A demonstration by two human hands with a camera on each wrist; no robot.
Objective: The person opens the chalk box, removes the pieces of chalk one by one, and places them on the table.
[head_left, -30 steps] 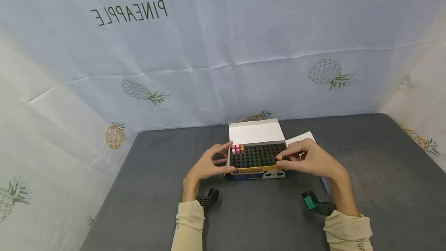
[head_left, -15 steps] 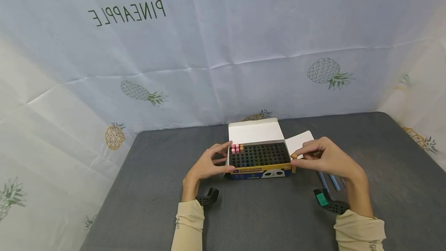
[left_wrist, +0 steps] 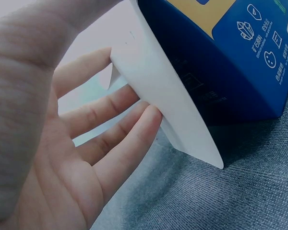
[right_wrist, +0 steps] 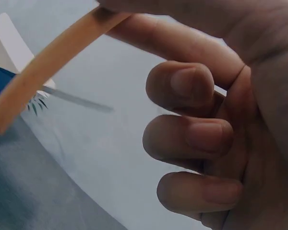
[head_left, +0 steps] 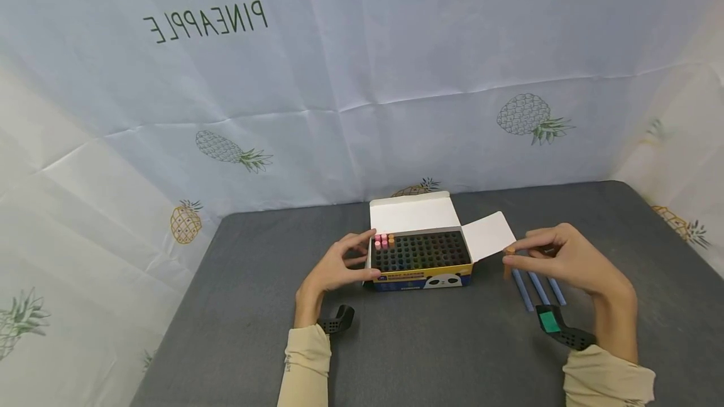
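My right hand [head_left: 574, 259] pinches an orange chalk stick [right_wrist: 53, 64] by its upper end, right of the box and above the table; the other fingers are curled in the right wrist view. The chalk box [head_left: 424, 281], blue and yellow with a panda, has a black holed insert [head_left: 421, 252]. Pink chalks [head_left: 381, 241] and orange chalks [head_left: 391, 240] stand in its back left holes. My left hand [head_left: 334, 267] holds the left end of the box, thumb at the front corner, index finger at the back. Its fingertips touch a white side flap [left_wrist: 158, 91] in the left wrist view.
Three blue chalk sticks [head_left: 523, 291] lie on the grey table [head_left: 430, 350] beside and below my right hand. The white lid [head_left: 415, 213] stands raised behind the box, and a right flap [head_left: 489, 235] sticks out. A pineapple-print curtain [head_left: 351, 80] hangs behind.
My right hand has moved right with the orange chalk, from above the box's right end to beyond the right flap. More of the blue chalks shows. The left hand has stayed in place.
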